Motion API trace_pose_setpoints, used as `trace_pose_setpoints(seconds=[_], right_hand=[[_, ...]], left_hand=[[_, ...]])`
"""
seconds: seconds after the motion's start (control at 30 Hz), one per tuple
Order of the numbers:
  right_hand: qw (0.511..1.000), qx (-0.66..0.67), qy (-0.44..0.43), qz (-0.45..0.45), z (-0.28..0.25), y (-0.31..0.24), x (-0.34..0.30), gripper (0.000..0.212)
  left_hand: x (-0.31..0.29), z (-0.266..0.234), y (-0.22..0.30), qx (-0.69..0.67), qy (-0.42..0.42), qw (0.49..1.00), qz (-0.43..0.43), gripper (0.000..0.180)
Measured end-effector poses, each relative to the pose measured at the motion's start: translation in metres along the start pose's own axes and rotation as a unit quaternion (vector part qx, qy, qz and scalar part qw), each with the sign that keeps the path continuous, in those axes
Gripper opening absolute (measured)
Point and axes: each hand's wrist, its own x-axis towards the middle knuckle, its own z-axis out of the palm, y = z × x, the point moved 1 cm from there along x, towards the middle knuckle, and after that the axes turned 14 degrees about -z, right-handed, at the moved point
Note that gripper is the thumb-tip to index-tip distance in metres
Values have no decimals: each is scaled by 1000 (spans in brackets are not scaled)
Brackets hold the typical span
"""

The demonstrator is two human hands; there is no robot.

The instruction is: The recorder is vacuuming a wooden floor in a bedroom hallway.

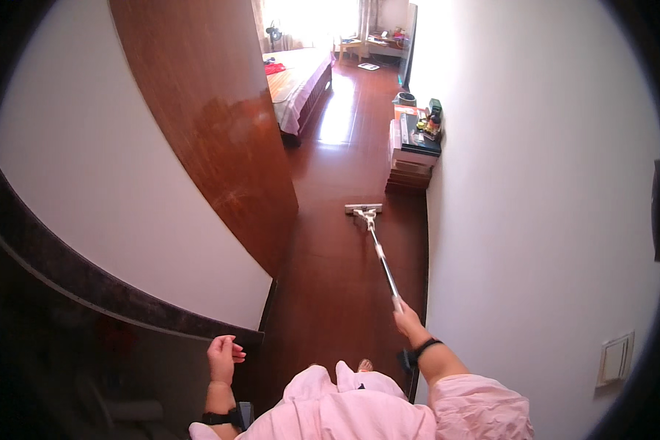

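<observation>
A flat mop [389,269] reaches forward from my right hand [406,320], which is wrapped round its silver pole. The wide pale mop head [364,209] rests on the reddish-brown wooden floor, just short of a stack of boxes. My left hand [225,356] hangs at the lower left beside the dark wall edging. Its fingers are loosely bent and slightly apart, and it holds nothing.
A brown wooden door [213,125] borders the passage on the left, a white wall [521,183] on the right. Stacked boxes [411,158] topped with small items stand against that wall. Beyond lie a bed [301,81] and a table [385,50]. A light switch [614,359] is at lower right.
</observation>
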Motion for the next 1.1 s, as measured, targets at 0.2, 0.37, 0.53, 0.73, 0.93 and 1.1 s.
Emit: trace_pose_setpoints(seconds=[0.2,0.37,0.53,0.73,0.93,1.1], right_hand=[[994,-95,-53,34,-77,77,-221,56],[990,12,-60,128,-109,28,-307,56],[994,3,-40,105,-82,-87,-240,56],[996,5,-43,77,-28,-175,-203,57],[990,-8,-52,130,-40,-124,-276,58],[989,-17,-50,141,-64,-8,-348,58]], left_hand=[[41,38,1,5,-105,994,-19,19],[63,73,14,22,-169,985,-21,19],[60,87,23,39,-197,980,-5,18],[52,57,12,40,-144,989,-22,19],[31,24,1,23,-70,997,-22,20],[9,21,-18,65,-59,995,-52,20]])
